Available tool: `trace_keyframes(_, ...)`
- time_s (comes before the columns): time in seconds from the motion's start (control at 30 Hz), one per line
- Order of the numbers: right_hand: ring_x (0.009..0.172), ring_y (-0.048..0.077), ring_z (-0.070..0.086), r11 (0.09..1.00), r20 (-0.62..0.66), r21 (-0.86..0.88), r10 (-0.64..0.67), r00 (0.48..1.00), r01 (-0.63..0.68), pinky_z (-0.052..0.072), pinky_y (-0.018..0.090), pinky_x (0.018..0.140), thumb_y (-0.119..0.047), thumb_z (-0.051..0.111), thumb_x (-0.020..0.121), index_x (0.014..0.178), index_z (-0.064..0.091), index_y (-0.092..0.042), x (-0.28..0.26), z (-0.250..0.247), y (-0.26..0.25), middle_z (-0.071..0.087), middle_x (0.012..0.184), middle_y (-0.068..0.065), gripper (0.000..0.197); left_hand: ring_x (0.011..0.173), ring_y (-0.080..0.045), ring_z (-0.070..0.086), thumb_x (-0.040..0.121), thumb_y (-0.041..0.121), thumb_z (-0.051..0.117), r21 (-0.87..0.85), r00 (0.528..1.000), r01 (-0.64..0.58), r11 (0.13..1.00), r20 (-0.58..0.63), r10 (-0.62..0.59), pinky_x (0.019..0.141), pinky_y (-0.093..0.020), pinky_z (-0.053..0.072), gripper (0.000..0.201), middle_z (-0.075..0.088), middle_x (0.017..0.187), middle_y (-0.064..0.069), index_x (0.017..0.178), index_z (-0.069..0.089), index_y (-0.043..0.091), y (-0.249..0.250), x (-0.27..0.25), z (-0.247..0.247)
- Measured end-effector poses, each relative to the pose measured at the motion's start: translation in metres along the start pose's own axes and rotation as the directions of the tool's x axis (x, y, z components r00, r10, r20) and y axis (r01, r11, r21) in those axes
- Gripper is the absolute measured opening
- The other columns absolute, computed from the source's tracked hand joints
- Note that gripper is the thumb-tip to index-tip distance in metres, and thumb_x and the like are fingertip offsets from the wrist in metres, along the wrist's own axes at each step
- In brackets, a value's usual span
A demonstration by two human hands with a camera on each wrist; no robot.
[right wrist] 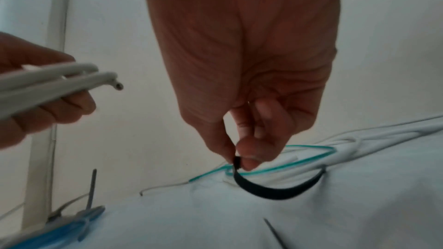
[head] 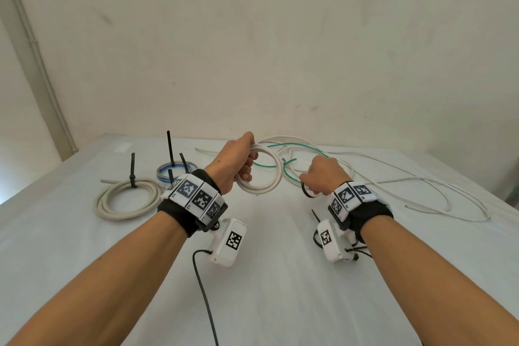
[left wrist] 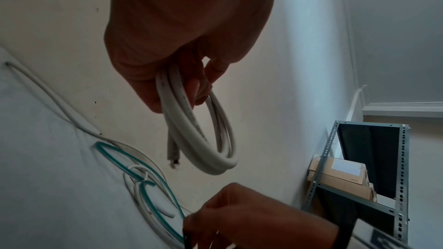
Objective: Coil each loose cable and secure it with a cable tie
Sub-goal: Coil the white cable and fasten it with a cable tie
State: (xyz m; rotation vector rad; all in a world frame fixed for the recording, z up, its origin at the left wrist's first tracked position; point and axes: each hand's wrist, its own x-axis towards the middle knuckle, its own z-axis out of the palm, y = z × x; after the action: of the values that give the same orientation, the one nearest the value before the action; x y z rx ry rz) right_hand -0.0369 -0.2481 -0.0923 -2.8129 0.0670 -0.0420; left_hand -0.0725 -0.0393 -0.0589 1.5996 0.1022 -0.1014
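your left hand (head: 238,161) is up off the table (head: 266,275), with its fingers curled tight round a white cable coil (head: 264,174). the coil hangs from your fist in a few loops. one cut end (left wrist: 173,159) pokes out loose at the bottom.

your right hand (head: 323,175) is just beside the coil. its thumb and fingers pinch one end of a black cable tie (right wrist: 275,189), and the rest of the tie bends in a curve under your hand.

the white cable looks thick and springy, so i think the loops will try to pop open if you let go. keep holding it where all the loops sit together. it looks light, so one hand is enough.

the tie looks thin, bendy and smooth. it may slip, so hold it close to the tip when you poke it through the loops.

a grey coil (head: 126,199) and a blue coil (head: 175,170) sit on the table already tied. a green wire (head: 286,146) and thin white cables (head: 421,191) lie loose behind your hands.
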Motion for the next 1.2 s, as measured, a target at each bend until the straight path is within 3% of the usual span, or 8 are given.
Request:
trace_keyframes(0.13,0.057,0.022,0.062,0.958,-0.147,0.283,-0.011,0.989,0.052,0.056,0.032,0.061,-0.022,0.059,0.089,0.075,0.071,0.003,0.005,-0.018,-0.015,0.073,0.067,0.014,0.032,0.043,-0.014,0.027,0.094,0.025,0.041,-0.03,1.0,0.0,1.0,-0.026,0.0,0.043,-0.026,0.032,0.027,0.032,0.054,0.004,0.072,0.047,0.011,0.001,0.011,-0.003)
trace_keyframes(0.23,0.055,0.02,0.062,0.841,-0.177,0.535,0.02,0.984,0.079,0.052,0.029,0.052,-0.022,0.06,0.091,0.078,0.073,0.002,0.009,-0.029,-0.027,0.073,0.068,0.011,0.031,0.042,-0.013,0.027,0.095,0.025,0.042,-0.062,0.998,-0.01,0.998,-0.055,0.007,0.044,-0.027,0.033,0.027,0.032,0.053,0.004,0.073,0.048,0.01,0.002,0.021,-0.008)
trace_keyframes(0.47,0.054,0.011,0.051,0.19,-0.171,0.966,-0.045,0.984,0.177,0.033,0.02,0.043,-0.022,0.059,0.105,0.092,0.065,-0.006,0.008,-0.052,-0.049,0.06,0.072,0.0,0.021,0.04,-0.014,0.03,0.099,0.025,0.041,-0.138,0.991,-0.043,0.989,-0.134,0.025,0.047,-0.029,0.037,0.03,0.036,0.051,0.004,0.074,0.049,0.011,0.006,0.051,-0.024)
trace_keyframes(0.57,0.053,0.009,0.046,0.041,-0.08,0.995,-0.164,0.983,0.088,0.025,0.019,0.042,-0.025,0.062,0.103,0.094,0.065,-0.008,0.007,-0.056,-0.058,0.059,0.073,0.0,0.019,0.042,-0.015,0.032,0.101,0.026,0.04,-0.159,0.981,-0.06,0.985,-0.193,0.029,0.048,-0.029,0.039,0.031,0.038,0.052,0.003,0.077,0.051,0.01,0.007,0.065,-0.029)
trace_keyframes(0.73,0.05,0.009,0.043,0.073,0.049,0.997,-0.329,0.943,-0.026,0.032,0.016,0.041,-0.024,0.06,0.103,0.096,0.065,-0.007,0.01,-0.049,-0.077,0.059,0.072,0.002,0.019,0.048,-0.017,0.035,0.102,0.027,0.039,-0.168,0.967,-0.1,0.981,-0.247,0.056,0.052,-0.031,0.041,0.031,0.04,0.055,0.002,0.08,0.052,0.009,0.008,0.087,-0.033)
trace_keyframes(0.9,0.05,0.009,0.045,0.289,0.088,0.957,-0.311,0.946,0.006,0.029,0.016,0.04,-0.022,0.058,0.105,0.09,0.067,-0.004,0.032,-0.025,-0.089,0.058,0.073,0.004,0.025,0.048,-0.017,0.036,0.101,0.031,0.04,-0.15,0.958,-0.135,0.979,-0.271,0.091,0.054,-0.032,0.04,0.034,0.041,0.051,0.004,0.078,0.054,0.011,0.004,0.1,-0.035)
trace_keyframes(1.07,0.05,0.012,0.045,0.408,-0.134,0.881,-0.27,0.954,0.239,0.032,0.02,0.044,-0.022,0.058,0.105,0.085,0.064,-0.007,0.046,-0.003,-0.091,0.056,0.076,0.006,0.026,0.045,-0.015,0.037,0.106,0.037,0.039,-0.095,0.96,-0.157,0.983,-0.248,0.129,0.051,-0.029,0.04,0.044,0.042,0.05,0.005,0.074,0.057,0.011,0.002,0.104,-0.031)
trace_keyframes(1.2,0.051,0.016,0.042,0.419,-0.254,0.839,-0.262,0.931,0.347,0.035,0.021,0.046,-0.02,0.06,0.104,0.094,0.066,-0.004,0.047,0.007,-0.094,0.058,0.077,0.005,0.02,0.042,-0.014,0.034,0.103,0.035,0.045,-0.048,0.969,-0.147,0.988,-0.209,0.134,0.047,-0.027,0.035,0.038,0.038,0.051,0.004,0.078,0.061,0.01,-0.003,0.102,-0.03)
